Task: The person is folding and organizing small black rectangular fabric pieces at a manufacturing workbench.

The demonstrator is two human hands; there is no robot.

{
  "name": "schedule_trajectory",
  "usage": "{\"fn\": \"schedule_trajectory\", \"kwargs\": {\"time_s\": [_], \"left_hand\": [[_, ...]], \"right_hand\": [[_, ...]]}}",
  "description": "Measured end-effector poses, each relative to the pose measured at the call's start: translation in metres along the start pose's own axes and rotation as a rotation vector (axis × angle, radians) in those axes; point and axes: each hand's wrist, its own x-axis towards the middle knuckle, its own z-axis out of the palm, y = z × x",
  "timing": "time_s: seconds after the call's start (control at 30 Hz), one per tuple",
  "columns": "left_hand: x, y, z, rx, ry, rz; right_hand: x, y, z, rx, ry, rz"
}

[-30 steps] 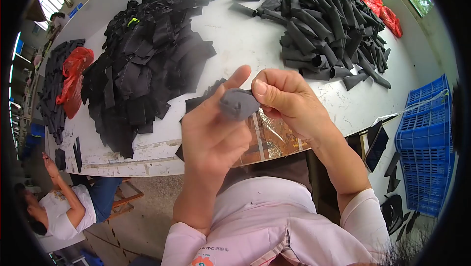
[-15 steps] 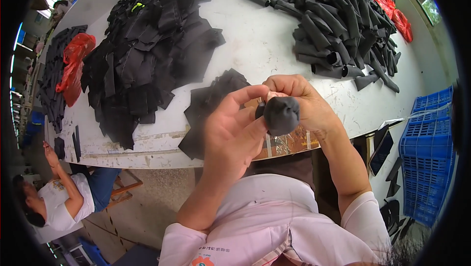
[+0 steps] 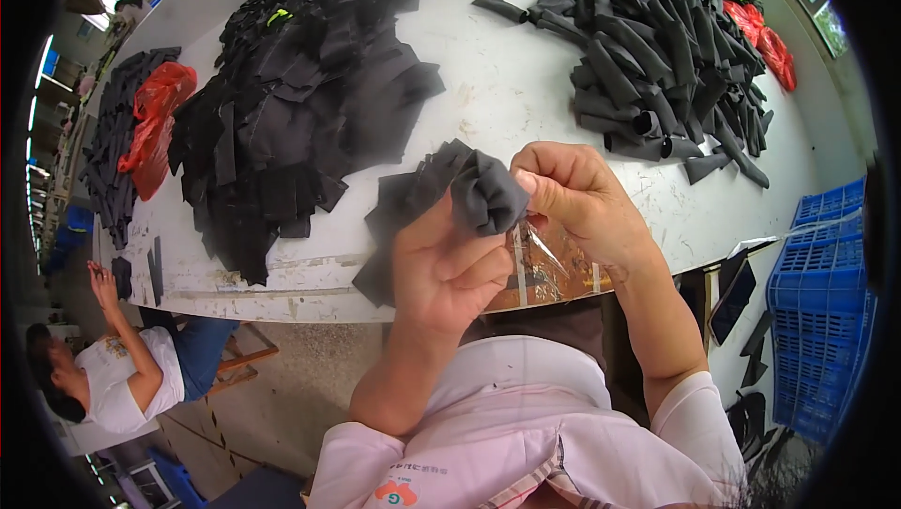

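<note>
The thumb and bent fingers of the right hand pinched the right edge of a dark grey cloth piece, which sat bunched and rounded at the centre of the frame. Just left of it, the left hand supported the piece from below, its lower fingers curled; its upper fingertips were hidden behind the cloth, so their grip could not be told. Close behind, a small stack of flat dark pieces lay on the white desk, and a brown panel showed beneath the hands. Farther out, a large heap of flat dark pieces filled the upper left, a pile of dark tubes the upper right. Blue crates stood at the right edge; another person sat at lower left.
</note>
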Motion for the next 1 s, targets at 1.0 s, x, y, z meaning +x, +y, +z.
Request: {"fn": "schedule_trajectory", "kwargs": {"time_s": [1.0], "left_hand": [[0.003,-0.002,-0.012,1.389,-0.095,0.725]], "right_hand": [[-0.024,0.028,-0.004,-1.225,0.166,-0.515]]}}
